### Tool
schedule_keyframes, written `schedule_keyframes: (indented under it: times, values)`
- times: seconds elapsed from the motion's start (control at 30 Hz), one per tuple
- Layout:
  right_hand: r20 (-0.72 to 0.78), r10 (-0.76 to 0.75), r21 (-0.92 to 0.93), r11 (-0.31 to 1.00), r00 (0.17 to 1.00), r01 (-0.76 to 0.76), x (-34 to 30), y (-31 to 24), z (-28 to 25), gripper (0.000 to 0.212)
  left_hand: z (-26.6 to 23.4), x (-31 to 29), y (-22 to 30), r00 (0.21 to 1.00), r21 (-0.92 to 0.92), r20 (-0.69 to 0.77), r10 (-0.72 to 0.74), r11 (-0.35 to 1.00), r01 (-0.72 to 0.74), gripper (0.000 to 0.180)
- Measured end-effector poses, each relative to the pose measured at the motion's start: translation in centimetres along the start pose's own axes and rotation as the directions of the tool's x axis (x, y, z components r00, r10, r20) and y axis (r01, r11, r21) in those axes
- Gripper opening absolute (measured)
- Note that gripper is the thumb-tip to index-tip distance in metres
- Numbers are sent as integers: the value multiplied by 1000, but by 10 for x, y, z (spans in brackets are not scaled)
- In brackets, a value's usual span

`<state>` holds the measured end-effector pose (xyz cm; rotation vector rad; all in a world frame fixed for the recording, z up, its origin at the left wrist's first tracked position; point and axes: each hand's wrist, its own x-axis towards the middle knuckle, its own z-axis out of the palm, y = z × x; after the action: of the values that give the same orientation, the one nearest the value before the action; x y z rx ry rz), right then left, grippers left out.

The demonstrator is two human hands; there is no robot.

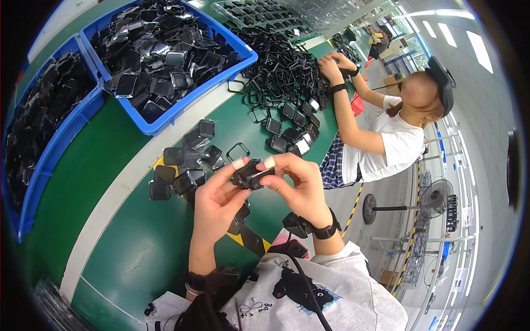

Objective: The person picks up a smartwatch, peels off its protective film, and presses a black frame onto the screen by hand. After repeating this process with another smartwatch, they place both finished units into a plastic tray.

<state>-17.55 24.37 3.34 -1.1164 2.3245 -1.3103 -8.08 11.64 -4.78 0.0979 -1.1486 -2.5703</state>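
Green workbench [138, 237], blue bin [146, 127] of square black parts [175, 59] at upper left. Left hand [217, 207] and right hand [301, 187] both curled, nearly closed, pinching square black housing [254, 176] above bench. Step looks like manual fitting or checking; next move probably needs steady thumbs.

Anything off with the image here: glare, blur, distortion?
Head view: fisheye curves the pale strip and darkens the corners; the ceiling light burns white; black pieces glint in the blue bin; left hand and right hand look fairly sharp, the lower-left edge smeared.
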Motion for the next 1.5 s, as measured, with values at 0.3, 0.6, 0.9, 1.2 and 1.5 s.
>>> schedule_keyframes:
  times: [0.3, 0.6, 0.9, 1.2, 1.5]
  values:
    - [-12, -41, -67, 997, 999, 40, 4, 8, 5, 28, 3, 1, -6, 999, 9, 26, -28, 1000, 28, 51]
    - [16, -175, -118, 977, 985, 175, 2, 24, 7, 28, 3, 2, -7, 994, 13, 63, -91, 996, 90, 54]
    - [-19, 98, 205, 974, 995, -92, -4, 23, 18, 27, -1, 2, -16, 995, 28, -92, -29, 999, 32, 46]
    - [-50, -15, 174, 984, 999, 23, -11, 38, 26, 22, 1, 2, -12, 983, 240, -143, 112, 968, -75, 21]
    - [-24, 41, 325, 945, 999, -31, -20, 36, 33, 28, -1, -1, -15, 978, 239, -122, 167, 962, -134, 10]
